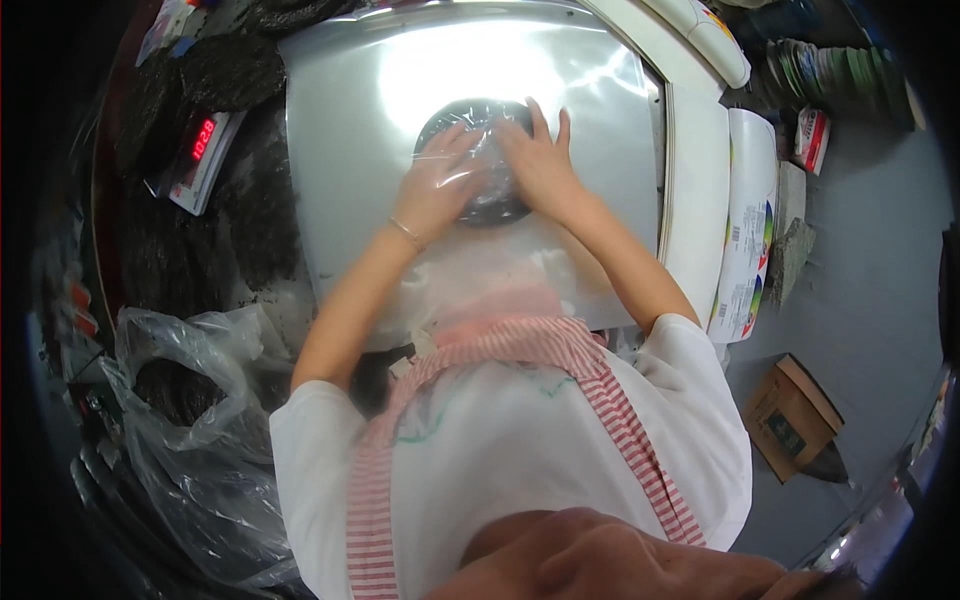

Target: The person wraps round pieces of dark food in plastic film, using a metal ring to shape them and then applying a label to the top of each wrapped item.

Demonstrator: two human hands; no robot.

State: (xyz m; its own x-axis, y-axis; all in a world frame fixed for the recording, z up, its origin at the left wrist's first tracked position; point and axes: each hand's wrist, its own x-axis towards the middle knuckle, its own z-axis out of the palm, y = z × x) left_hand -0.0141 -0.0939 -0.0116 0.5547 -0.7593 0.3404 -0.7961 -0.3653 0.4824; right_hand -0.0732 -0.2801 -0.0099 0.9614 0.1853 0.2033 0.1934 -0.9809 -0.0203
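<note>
A dark, round, flattened mass (492, 212) lies on a shiny metal sheet (350, 150), with wrinkled clear plastic film (478, 148) over it. On the left part of the mass rests my left hand (440, 185), fingers laid out over the film and somewhat blurred. My right hand (538, 165) lies on its right part, flat, with some fingers spread and pointing away from me. Both palms face down. Neither hand grasps anything that I can see. Glare on the film hides some of the fingertips.
Left of the sheet, a digital scale (205, 165) with a lit red display stands among dark slabs (232, 72). Nearer on the left is a clear plastic bag (200, 440) holding dark material. White rolls (748, 220) line the right side. A cardboard box (793, 418) sits lower right.
</note>
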